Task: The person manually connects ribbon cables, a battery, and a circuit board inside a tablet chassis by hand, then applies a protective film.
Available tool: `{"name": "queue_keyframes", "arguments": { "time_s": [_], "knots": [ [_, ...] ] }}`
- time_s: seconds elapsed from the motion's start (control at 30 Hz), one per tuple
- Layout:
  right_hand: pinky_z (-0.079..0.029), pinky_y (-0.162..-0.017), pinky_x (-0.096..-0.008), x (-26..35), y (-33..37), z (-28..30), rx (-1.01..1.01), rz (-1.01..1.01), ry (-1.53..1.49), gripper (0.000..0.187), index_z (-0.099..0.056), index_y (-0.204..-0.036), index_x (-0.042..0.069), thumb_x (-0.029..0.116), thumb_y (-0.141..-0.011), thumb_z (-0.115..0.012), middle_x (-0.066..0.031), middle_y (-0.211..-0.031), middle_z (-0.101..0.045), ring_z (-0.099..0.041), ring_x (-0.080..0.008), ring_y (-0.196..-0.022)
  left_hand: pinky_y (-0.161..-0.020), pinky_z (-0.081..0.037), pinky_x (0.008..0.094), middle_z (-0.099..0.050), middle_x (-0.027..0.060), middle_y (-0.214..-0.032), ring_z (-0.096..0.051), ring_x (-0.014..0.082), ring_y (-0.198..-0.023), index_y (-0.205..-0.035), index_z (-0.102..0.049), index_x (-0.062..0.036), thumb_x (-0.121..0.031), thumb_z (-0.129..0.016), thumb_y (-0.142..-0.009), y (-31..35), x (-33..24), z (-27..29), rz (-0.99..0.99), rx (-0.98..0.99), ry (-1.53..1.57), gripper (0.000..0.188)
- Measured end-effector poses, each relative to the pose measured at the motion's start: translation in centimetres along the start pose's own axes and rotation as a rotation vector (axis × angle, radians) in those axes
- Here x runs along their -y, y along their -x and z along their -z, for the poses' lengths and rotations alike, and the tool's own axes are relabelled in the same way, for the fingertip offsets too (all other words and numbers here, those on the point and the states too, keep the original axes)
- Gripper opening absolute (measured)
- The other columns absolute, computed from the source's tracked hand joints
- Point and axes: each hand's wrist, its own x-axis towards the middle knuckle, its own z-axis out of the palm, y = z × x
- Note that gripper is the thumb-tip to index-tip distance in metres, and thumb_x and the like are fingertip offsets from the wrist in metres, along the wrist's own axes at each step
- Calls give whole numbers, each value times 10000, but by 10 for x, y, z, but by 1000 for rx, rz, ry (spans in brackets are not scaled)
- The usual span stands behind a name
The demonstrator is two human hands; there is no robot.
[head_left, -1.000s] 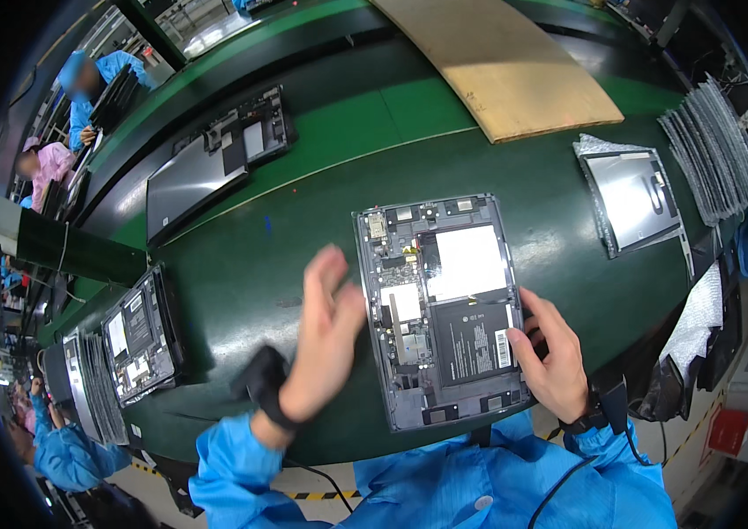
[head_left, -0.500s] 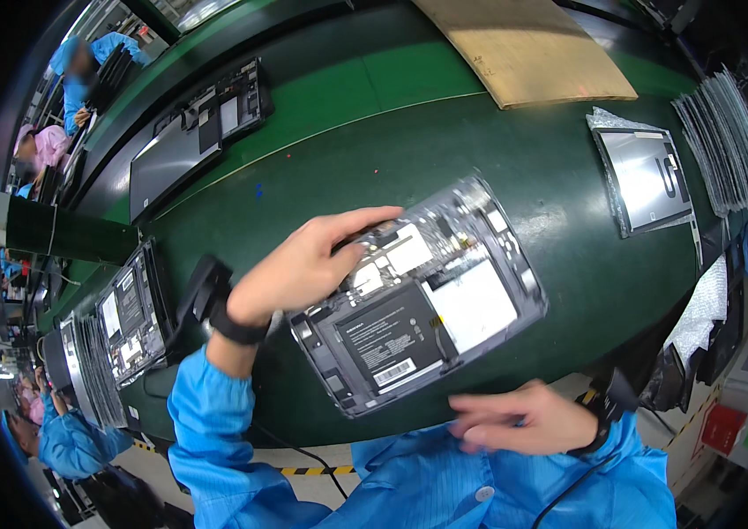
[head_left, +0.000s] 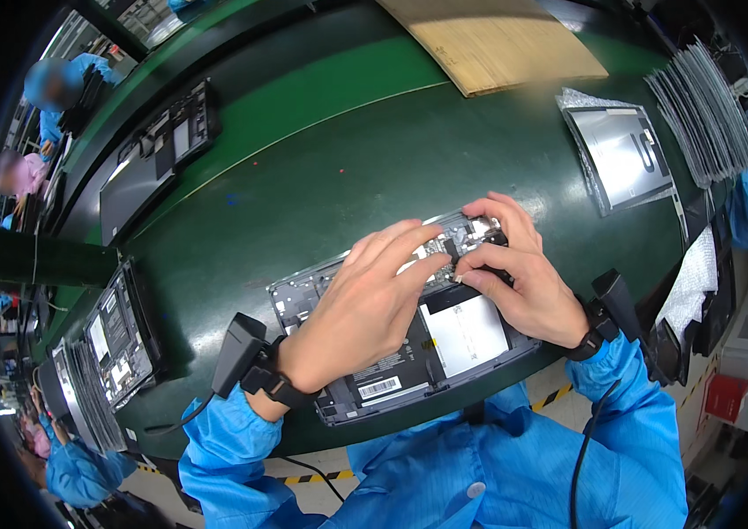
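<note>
An opened tablet-like device [head_left: 515,344] lies on the green table in front of me, its inside facing up. A black battery [head_left: 396,375] and a silver-white plate [head_left: 467,331] show in its near half. My left hand [head_left: 370,295] lies over the circuit board, fingers stretched and apart, index fingertip touching near the middle. From the right, my right hand [head_left: 524,278] bends over the far edge, its thumb and index finger pinched together beside the left fingertips. Whatever small part is between them cannot be made out.
Another opened device [head_left: 123,331] stands at the left beside stacked thin panels [head_left: 92,397]. Far left lies a device with a dark panel [head_left: 158,159]. A wooden board [head_left: 497,44], a silver panel [head_left: 621,159] and a stack of sheets [head_left: 700,115] occupy the far right.
The device has turned to lie straighter in front of me. My right hand has come up from the near edge onto the board, and my left hand has shifted right over it.
</note>
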Motion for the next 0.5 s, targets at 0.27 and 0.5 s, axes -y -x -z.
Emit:
{"name": "queue_keyframes", "arguments": {
  "time_s": [0.27, 0.5],
  "knots": [
    [-335, -1081, -486, 13, -12, 23, 61, 87, 310, 97, -671, -896, 51, 42, -837, -747, -120, -1280, -550, -431, -368, -1375, -1130, -396, 534, -498, 175, -1494, -445, 418, -1397, -1349, -667, -115, -15, -654, -854, -4, -5, -11, -56, 89, -209, 506],
    [-364, -1021, -473, 12, 0, 8, -86, 30, 278, 110, -659, -864, 40, 53, -815, -757, -110, -1235, -582, -487, -335, -1306, -1083, -433, 572, -497, 178, -1483, -462, 439, -1363, -1337, -679, -133, -81, -715, -787, -6, -8, -15, -103, 101, -376, 553]
  ]
}}
